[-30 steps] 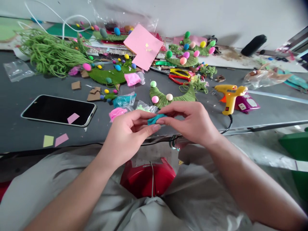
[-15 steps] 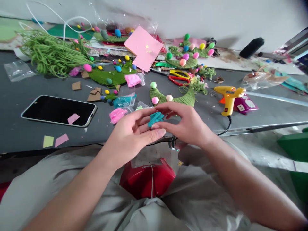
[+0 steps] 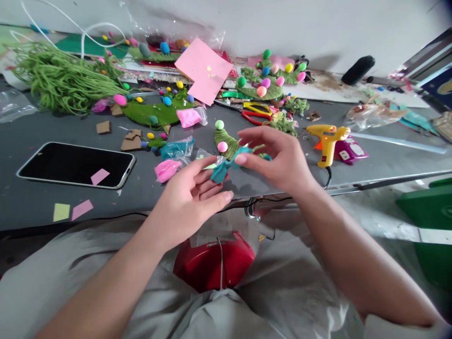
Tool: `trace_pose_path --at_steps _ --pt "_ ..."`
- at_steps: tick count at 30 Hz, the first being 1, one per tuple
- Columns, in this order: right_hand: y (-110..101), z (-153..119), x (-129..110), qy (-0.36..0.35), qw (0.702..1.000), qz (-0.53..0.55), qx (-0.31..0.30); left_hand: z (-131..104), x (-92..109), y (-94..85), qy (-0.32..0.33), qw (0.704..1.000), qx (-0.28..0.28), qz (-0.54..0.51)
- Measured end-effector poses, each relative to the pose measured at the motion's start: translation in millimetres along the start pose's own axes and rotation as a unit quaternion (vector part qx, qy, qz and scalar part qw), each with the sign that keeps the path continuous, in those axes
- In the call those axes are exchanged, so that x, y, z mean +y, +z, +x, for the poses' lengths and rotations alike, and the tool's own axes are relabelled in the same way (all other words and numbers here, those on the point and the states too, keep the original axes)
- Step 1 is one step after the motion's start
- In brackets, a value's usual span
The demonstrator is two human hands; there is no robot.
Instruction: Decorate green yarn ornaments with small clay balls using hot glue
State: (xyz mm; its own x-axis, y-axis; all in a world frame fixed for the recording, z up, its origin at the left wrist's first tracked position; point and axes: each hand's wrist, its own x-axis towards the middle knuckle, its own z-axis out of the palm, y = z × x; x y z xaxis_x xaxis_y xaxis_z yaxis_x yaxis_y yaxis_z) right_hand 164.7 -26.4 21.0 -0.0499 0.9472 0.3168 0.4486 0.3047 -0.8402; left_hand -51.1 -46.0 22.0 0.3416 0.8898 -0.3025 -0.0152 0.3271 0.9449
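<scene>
A strip of soft teal clay [image 3: 221, 172], drawn out and uneven, hangs between my hands above the table's front edge. My right hand [image 3: 277, 157] pinches its upper end between thumb and fingers; the exact contact is partly hidden. Palm up and fingers apart, my left hand [image 3: 192, 195] is under the strip's lower end, which seems to touch the fingertips; the thumb stands clear of it. Behind my hands lies a green yarn-wrapped crescent [image 3: 229, 143] with a pale green ball [image 3: 219, 125] and a pink ball [image 3: 222, 147] on it, partly covered by my right hand.
A yellow glue gun [image 3: 328, 143] stands right, its cord running off the edge. Pink clay [image 3: 167, 170] and bagged teal clay [image 3: 178, 148] lie left of centre. A phone [image 3: 76, 165], green yarn [image 3: 63, 80], scissors [image 3: 256, 112] and pink paper [image 3: 203, 68] are farther out.
The teal clay has gone from a compact folded lump to a longer strip. My right hand has lifted and moved away from my left, whose thumb no longer meets the right hand.
</scene>
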Motion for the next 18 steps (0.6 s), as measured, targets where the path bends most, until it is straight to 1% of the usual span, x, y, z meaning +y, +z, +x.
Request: trace_pose_path --at_steps 3,4,5,7,10,14,16,18 --pt "12 -8 -6 0.012 0.992 0.025 -0.12 0 -4 2.6 -0.005 1.0 0.011 0.006" --pt "17 -11 -8 0.017 0.989 0.027 -0.144 0 -6 3.0 -0.001 1.0 0.014 0.015" --pt "20 -13 -10 0.022 0.987 0.029 -0.156 1 -7 3.0 0.008 0.999 0.017 0.027" --pt "24 -15 -12 0.034 0.988 0.04 -0.144 1 -9 2.0 0.038 0.997 0.023 0.055" --pt "19 -10 -7 0.036 0.995 0.043 -0.084 1 -8 -0.5 0.077 0.993 0.015 0.094" --pt "1 2 6 0.037 0.999 0.013 -0.009 -1 -3 -1.9 0.062 0.992 0.022 0.103" --pt "-7 5 8 0.051 0.999 0.004 0.001 -2 -3 -1.5 0.054 0.996 0.02 0.073" --pt "-9 4 6 0.054 0.998 0.008 -0.019 -1 -4 -0.6 0.054 0.998 0.006 0.026"
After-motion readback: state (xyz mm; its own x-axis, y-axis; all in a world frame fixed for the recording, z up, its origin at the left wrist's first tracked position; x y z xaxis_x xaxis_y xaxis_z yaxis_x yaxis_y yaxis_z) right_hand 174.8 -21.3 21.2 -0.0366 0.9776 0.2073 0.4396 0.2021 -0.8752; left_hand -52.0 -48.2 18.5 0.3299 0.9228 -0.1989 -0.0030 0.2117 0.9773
